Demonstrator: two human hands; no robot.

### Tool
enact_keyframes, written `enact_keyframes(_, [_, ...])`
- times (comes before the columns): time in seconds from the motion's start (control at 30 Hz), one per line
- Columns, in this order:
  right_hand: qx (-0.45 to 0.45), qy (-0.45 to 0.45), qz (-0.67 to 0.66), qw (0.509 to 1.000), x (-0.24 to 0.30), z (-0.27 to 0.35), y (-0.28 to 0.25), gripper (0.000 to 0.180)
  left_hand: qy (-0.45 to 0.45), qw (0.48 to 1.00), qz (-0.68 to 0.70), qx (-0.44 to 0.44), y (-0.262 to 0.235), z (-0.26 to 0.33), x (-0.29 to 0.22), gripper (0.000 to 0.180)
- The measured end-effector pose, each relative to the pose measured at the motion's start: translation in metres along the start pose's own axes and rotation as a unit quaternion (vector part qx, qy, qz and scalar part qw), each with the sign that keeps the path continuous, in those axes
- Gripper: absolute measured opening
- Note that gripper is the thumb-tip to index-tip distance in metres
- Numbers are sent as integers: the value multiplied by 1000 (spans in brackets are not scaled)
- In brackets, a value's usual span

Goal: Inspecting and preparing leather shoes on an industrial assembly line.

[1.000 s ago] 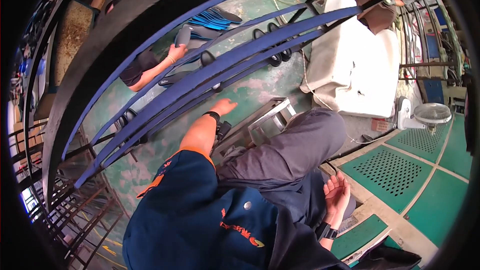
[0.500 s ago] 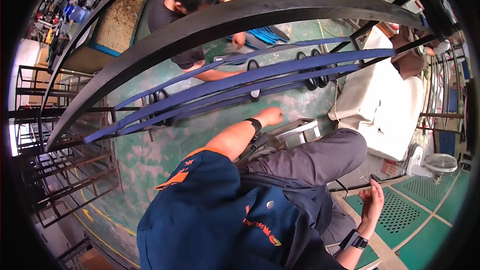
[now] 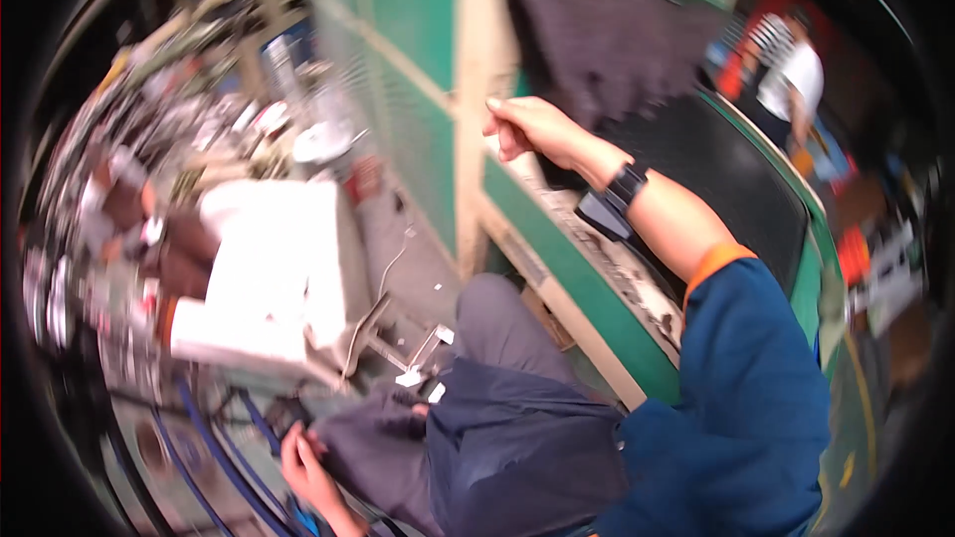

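Note:
My right hand (image 3: 527, 129) is raised in front of a green machine (image 3: 587, 323), near its opening. Its fingers are curled with the thumb against them; whatever is inside, if anything, is hidden. A black band (image 3: 625, 186) circles that wrist. Low on the left, my left hand (image 3: 308, 472) hovers beside my knee, near blue-covered strips (image 3: 224, 467). Its fingers are loosely bent and slightly apart, a little blurred, with nothing visible between them. Inside the machine's opening lies a black belt (image 3: 731, 189) under a dark hanging cloth (image 3: 617, 40).
A bulky white-covered block (image 3: 284, 259) stands left of my legs. Close to it are a small metal frame (image 3: 403, 338) and a white fan (image 3: 323, 142). One person (image 3: 189, 239) is at the far left, another (image 3: 791, 85) stands beyond the machine.
My view has swung right, from the black curved frame and blue strips to the green machine. My right hand has risen toward its opening; my left hand now appears low on the left.

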State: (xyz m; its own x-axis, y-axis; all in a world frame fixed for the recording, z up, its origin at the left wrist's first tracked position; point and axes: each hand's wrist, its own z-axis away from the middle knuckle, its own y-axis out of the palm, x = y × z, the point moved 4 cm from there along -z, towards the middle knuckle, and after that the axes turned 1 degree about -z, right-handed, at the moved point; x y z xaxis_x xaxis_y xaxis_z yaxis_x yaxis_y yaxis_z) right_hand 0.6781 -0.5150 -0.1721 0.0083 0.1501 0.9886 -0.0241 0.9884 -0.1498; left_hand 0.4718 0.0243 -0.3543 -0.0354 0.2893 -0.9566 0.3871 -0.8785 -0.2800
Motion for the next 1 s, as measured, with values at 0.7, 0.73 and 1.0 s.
enact_keyframes(0.7, [-270, -75, 392, 876, -54, -144, -238, 62, 138, 937, -317, 57, 80, 3, -47, 27])
enact_keyframes(0.73, [-282, -21, 491, 824, -55, -142, -228, 63, 147, 936, -315, 62, 84, 4, -50, 28])
enact_keyframes(1.0, [-479, 68, 550, 681, -62, -52, -301, 78, 186, 923, -328, 77, 95, 8, -56, 28])
